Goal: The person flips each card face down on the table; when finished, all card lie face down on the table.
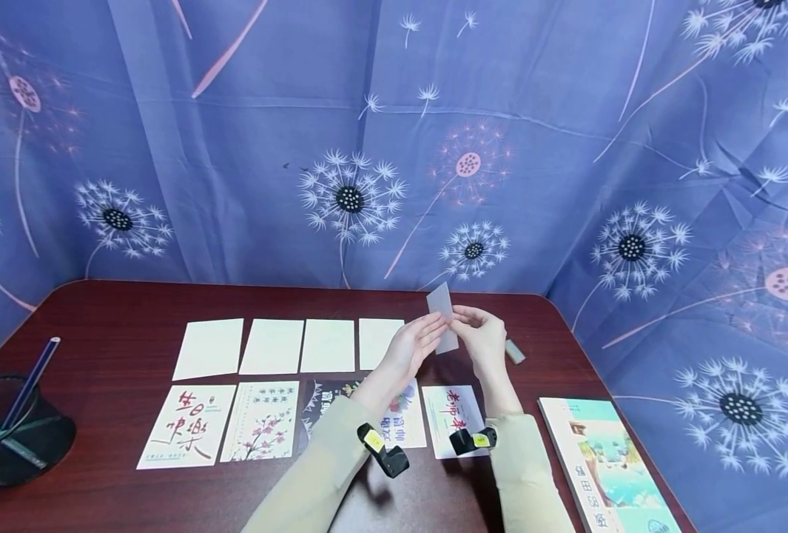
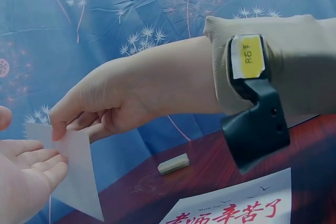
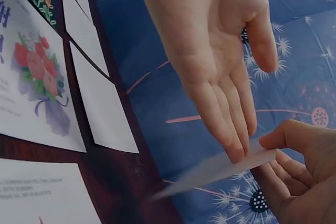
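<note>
Right hand [image 1: 482, 334]: fingers pinch the pale card [image 1: 442, 318].
Left hand [image 1: 415, 345]: straight fingers together under it.
Mesh pen cup [image 1: 14, 437]: pencils [image 1: 29, 385], far left of the fingers.

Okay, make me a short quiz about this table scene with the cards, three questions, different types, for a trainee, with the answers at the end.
1. True or false: the small grey card lies flat on the table.
2. How many blank white cards show in the back row? A) two B) four C) six
3. Fill in: the eraser lies to the ______ of the right hand.

Key:
1. False; the left hand and the right hand hold it up between them.
2. B
3. right
</note>
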{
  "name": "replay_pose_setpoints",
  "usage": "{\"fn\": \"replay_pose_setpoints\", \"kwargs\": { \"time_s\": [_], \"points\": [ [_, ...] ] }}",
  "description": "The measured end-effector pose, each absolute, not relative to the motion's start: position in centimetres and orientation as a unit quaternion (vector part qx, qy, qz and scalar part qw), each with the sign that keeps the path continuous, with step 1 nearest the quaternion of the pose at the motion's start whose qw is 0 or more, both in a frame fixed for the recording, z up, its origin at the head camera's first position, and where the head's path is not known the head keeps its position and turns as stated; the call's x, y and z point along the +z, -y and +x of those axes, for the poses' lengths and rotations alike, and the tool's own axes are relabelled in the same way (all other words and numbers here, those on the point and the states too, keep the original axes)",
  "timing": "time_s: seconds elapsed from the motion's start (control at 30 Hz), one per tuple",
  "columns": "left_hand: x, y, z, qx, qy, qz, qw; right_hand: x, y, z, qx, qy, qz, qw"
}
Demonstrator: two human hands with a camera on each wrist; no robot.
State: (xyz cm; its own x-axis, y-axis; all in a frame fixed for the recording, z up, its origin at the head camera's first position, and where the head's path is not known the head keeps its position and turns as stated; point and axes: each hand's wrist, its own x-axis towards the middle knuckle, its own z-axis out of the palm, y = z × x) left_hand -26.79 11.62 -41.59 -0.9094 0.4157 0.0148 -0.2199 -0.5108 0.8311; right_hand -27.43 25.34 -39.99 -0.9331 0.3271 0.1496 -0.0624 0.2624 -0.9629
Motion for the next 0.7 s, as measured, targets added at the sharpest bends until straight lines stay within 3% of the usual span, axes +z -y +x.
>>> {"fn": "replay_pose_setpoints", "kwargs": {
  "time_s": [0.23, 0.53, 0.7],
  "points": [
    [-41.8, -11.0, -26.8, 0.863, -0.447, 0.11, 0.208, -40.4, -26.6, -27.8, 0.591, 0.78, -0.132, 0.158],
    [-42.6, -8.7, -27.2, 0.832, -0.494, 0.083, 0.237, -43.4, -28.8, -28.5, 0.629, 0.757, -0.176, 0.026],
    [-43.1, -8.0, -27.3, 0.816, -0.517, 0.066, 0.249, -44.5, -29.0, -28.6, 0.629, 0.757, -0.18, 0.007]
  ]
}}
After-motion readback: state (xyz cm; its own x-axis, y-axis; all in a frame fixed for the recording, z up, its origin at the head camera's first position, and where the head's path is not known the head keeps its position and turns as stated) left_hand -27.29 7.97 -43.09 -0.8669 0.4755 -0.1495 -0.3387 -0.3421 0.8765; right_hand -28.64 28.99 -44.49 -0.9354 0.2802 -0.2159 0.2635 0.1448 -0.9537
